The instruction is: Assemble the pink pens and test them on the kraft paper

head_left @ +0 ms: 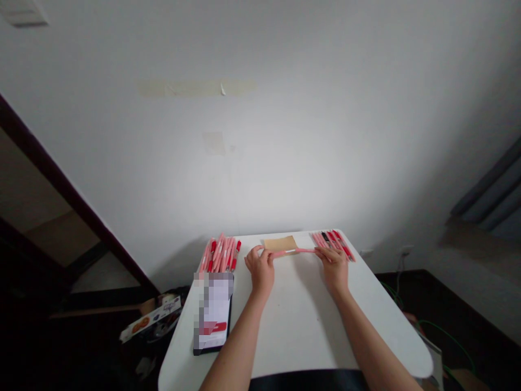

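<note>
Between my two hands a slim pink pen (291,251) is held level, just above the white table (293,315). My left hand (261,270) pinches its left end, and my right hand (334,267) grips the right end. Right behind the pen lies a tan paper piece (280,243), partly covered by it. To the left of my left hand is a pile of pink and red pens (222,254). A second group of pens (328,239), pink, red and one black, lies beyond my right hand, which hides part of it.
A phone or tablet (215,312) with a lit, partly blurred screen lies on the table's left side, beside my left forearm. The table's far edge meets a pale wall (293,136). Boxes and clutter (157,317) sit on the floor at left; green cables (443,331) run at right.
</note>
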The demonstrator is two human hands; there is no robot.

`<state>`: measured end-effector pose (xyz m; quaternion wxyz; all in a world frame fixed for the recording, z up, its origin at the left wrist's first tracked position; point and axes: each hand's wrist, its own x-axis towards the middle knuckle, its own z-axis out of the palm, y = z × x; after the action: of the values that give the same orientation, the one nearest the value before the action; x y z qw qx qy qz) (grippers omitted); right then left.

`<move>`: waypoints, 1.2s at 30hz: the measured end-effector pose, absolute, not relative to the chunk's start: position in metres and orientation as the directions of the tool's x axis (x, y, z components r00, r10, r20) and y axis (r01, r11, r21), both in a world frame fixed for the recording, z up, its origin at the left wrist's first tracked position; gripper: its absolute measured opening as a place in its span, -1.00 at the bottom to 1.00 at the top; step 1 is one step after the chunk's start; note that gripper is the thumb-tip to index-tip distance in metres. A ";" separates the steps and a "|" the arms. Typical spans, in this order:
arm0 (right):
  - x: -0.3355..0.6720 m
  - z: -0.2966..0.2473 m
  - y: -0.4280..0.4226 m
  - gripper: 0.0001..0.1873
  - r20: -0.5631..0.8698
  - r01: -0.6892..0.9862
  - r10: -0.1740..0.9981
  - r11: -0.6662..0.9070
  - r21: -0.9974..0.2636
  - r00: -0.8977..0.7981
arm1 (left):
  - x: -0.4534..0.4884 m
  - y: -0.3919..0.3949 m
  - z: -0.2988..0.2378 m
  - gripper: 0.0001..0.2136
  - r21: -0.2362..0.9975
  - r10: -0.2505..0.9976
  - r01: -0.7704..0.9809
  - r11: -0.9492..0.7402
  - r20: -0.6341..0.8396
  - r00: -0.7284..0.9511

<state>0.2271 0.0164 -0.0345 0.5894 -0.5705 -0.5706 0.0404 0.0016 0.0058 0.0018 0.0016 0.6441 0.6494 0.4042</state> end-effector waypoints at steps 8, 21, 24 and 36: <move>0.228 -0.034 0.016 -0.59 0.623 0.585 0.657 0.325 -0.743 0.424 | 0.000 0.008 -0.003 -0.85 0.536 0.807 0.835 -0.122 0.543 -0.231; 0.229 -0.035 0.017 -0.59 0.607 0.583 0.683 0.318 -0.748 0.406 | 0.009 -0.001 0.003 -0.80 0.442 0.829 0.897 0.011 0.498 -0.255; 0.227 -0.033 0.015 -0.58 0.599 0.580 0.692 0.312 -0.752 0.404 | 0.012 -0.002 0.001 -0.77 0.404 0.818 0.914 0.018 0.520 -0.246; 0.225 -0.031 0.015 -0.56 0.579 0.578 0.717 0.301 -0.759 0.388 | 0.017 -0.007 -0.001 -0.81 0.303 0.850 0.953 0.006 0.500 -0.164</move>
<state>0.2254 0.0148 -0.0314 0.5895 -0.5884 -0.5502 0.0591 0.0168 -0.0072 -0.0009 -0.0873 0.6405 0.7037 0.2948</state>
